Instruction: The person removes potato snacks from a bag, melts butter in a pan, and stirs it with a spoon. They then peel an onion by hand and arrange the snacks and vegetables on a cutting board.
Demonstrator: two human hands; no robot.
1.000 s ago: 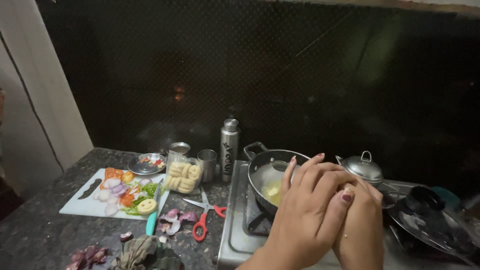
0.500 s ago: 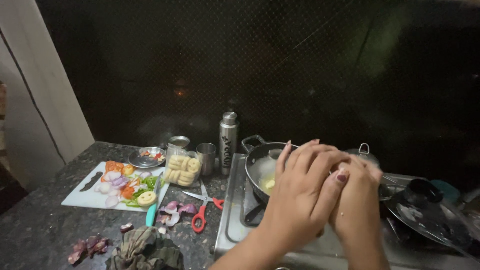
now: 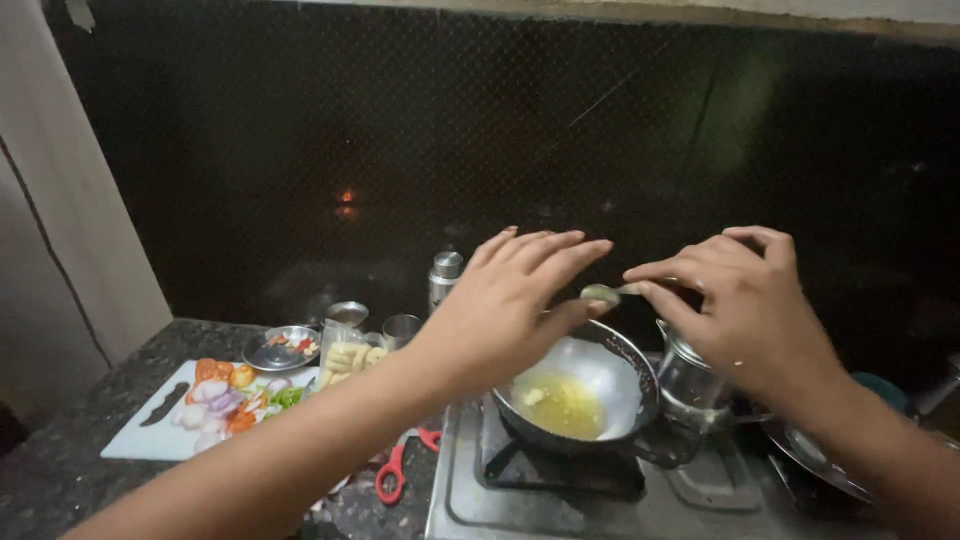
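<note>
My left hand (image 3: 505, 305) and my right hand (image 3: 745, 305) hover apart above a small round pan (image 3: 600, 375) on the stove (image 3: 560, 495). The pan holds melted yellow fat with a few pale bits. My right hand pinches a small spoon (image 3: 605, 293) by its handle, bowl pointing left. My left hand's fingertips sit right by the spoon's bowl, fingers spread, thumb under it. Whether they touch the spoon I cannot tell.
A white cutting board (image 3: 150, 435) with chopped vegetables lies at left on the dark counter. Behind it stand a small steel bowl (image 3: 282, 348), a glass of pale pieces (image 3: 345, 355), steel cups and a metal bottle (image 3: 445, 275). Red scissors (image 3: 395, 470) lie by the stove. A lidded steel pot (image 3: 690, 375) stands right of the pan.
My hands were pressed together over the pan; now they have separated and risen. The right holds a spoon out toward the left fingertips. The view has shifted.
</note>
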